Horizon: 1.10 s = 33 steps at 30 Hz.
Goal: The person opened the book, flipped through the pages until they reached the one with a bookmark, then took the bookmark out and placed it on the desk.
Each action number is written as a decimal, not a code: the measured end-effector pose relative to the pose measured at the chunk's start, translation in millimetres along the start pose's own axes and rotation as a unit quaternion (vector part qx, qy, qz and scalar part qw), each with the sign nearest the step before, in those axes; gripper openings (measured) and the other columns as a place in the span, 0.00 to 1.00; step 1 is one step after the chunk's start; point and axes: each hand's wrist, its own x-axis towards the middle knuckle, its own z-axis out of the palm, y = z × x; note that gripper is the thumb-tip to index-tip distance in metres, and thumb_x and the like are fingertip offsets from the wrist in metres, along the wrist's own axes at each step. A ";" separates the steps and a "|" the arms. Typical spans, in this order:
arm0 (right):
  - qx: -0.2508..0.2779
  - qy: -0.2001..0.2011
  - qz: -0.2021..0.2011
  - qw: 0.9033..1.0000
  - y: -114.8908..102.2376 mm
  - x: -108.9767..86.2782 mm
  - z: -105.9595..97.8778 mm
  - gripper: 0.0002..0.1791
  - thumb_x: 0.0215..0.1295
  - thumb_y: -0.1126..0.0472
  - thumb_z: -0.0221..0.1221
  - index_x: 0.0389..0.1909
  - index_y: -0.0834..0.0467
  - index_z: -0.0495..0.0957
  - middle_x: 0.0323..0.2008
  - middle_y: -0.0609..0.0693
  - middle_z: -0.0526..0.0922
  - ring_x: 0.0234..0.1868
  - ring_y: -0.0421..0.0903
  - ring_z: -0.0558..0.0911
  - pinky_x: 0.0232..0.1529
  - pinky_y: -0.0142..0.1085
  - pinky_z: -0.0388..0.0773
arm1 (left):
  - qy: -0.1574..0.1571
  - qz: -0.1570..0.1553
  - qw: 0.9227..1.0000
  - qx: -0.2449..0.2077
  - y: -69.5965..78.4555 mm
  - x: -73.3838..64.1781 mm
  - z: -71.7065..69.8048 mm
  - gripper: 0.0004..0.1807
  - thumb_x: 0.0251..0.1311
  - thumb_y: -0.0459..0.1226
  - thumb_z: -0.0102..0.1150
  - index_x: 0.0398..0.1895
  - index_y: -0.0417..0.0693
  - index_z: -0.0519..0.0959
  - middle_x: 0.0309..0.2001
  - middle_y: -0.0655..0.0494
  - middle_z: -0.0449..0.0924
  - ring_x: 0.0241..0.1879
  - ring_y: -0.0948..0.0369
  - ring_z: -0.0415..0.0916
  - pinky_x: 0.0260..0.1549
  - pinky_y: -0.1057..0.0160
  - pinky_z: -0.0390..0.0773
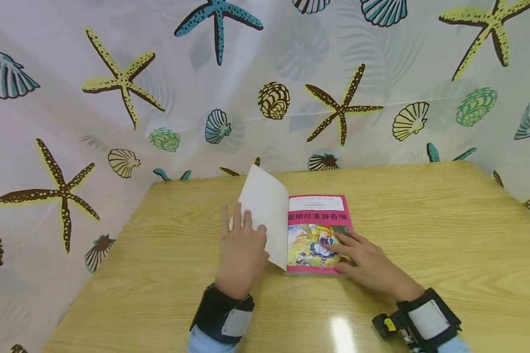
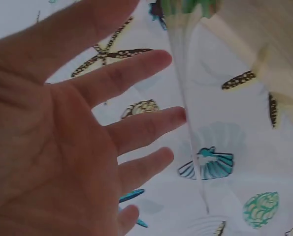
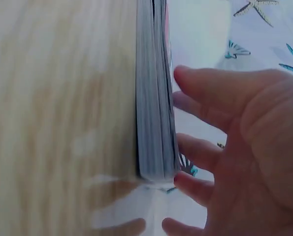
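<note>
A paperback book [image 1: 297, 245] lies on the table, its pink title page with a cartoon girl and Chinese characters facing up. Its white-backed front cover [image 1: 265, 206] stands raised at the left. The left hand [image 1: 242, 252] has its fingers spread against that cover; in the left wrist view the fingertips of the left hand [image 2: 102, 118] meet the cover's thin edge [image 2: 191, 132]. On the page's lower right rests the right hand [image 1: 373, 264], fingers extended. The right wrist view shows the thick page block [image 3: 153, 123] beside the right hand [image 3: 244, 132].
The book sits on a light wooden table [image 1: 423, 215]. Behind and to the left hangs a white cloth [image 1: 243, 88] printed with starfish and shells. Both wrists wear black straps, and a small device [image 1: 384, 325] sticks out from the right one.
</note>
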 end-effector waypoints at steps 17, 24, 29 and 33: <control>0.004 -0.012 0.120 0.993 14.1 -1.7 -8.1 0.52 0.65 0.42 0.66 0.70 0.80 0.58 0.71 0.79 0.55 0.70 0.79 0.55 0.64 0.73 0.57 | -0.211 -0.011 0.968 -0.139 -15.6 14.8 41.3 0.40 0.50 0.47 0.79 0.66 0.46 0.75 0.55 0.45 0.81 0.51 0.45 0.78 0.55 0.40 0.76; -0.004 -0.018 0.110 0.994 14.7 2.7 -12.2 0.52 0.64 0.44 0.68 0.69 0.82 0.58 0.70 0.82 0.53 0.69 0.80 0.55 0.63 0.73 0.58 | -0.221 -0.019 0.967 -0.123 -9.0 15.1 40.8 0.41 0.50 0.47 0.79 0.68 0.46 0.75 0.53 0.45 0.81 0.48 0.46 0.77 0.54 0.43 0.77; -0.042 -0.031 0.101 0.994 11.7 10.7 -18.3 0.45 0.60 0.48 0.72 0.63 0.80 0.68 0.68 0.83 0.57 0.67 0.82 0.58 0.59 0.73 0.63 | -0.210 -0.017 0.972 -0.103 -3.7 13.0 41.9 0.37 0.50 0.49 0.79 0.63 0.46 0.78 0.48 0.46 0.82 0.46 0.47 0.77 0.50 0.45 0.79; -0.067 -0.039 0.107 0.991 7.0 16.2 -26.8 0.28 0.61 0.52 0.70 0.50 0.73 0.80 0.66 0.84 0.60 0.66 0.82 0.61 0.55 0.70 0.71 | -0.192 -0.003 0.978 -0.079 3.0 12.0 40.5 0.34 0.50 0.52 0.78 0.56 0.45 0.80 0.40 0.47 0.83 0.41 0.48 0.78 0.45 0.48 0.82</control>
